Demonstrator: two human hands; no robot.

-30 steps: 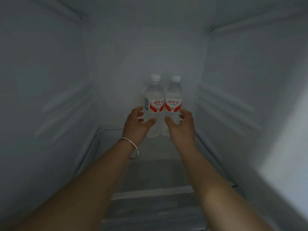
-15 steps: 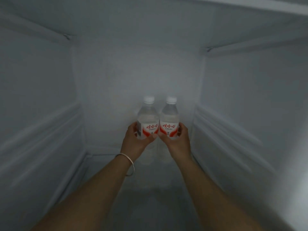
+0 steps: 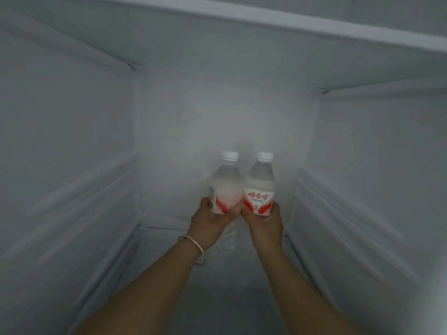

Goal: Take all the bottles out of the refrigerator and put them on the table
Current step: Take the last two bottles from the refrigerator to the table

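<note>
Two clear water bottles with white caps and red-and-white labels stand side by side, upright, deep inside the refrigerator. My left hand (image 3: pixel 210 218), with a metal bangle on the wrist, is wrapped round the lower part of the left bottle (image 3: pixel 227 182). My right hand (image 3: pixel 266 222) grips the right bottle (image 3: pixel 260 187) at its label. The bottles touch each other and appear lifted off the glass shelf (image 3: pixel 169 274). Their lower halves are hidden behind my fingers.
The white refrigerator compartment surrounds my arms: a ribbed left wall (image 3: pixel 67 189), a ribbed right wall (image 3: pixel 362 201), a back wall (image 3: pixel 217 112) and a shelf edge overhead (image 3: pixel 266 18). No other bottle shows in this compartment.
Both hands went from reaching around the bottles to closing on them. The bottles now sit lower in the view and look raised off the shelf, as the camera tilted upward.
</note>
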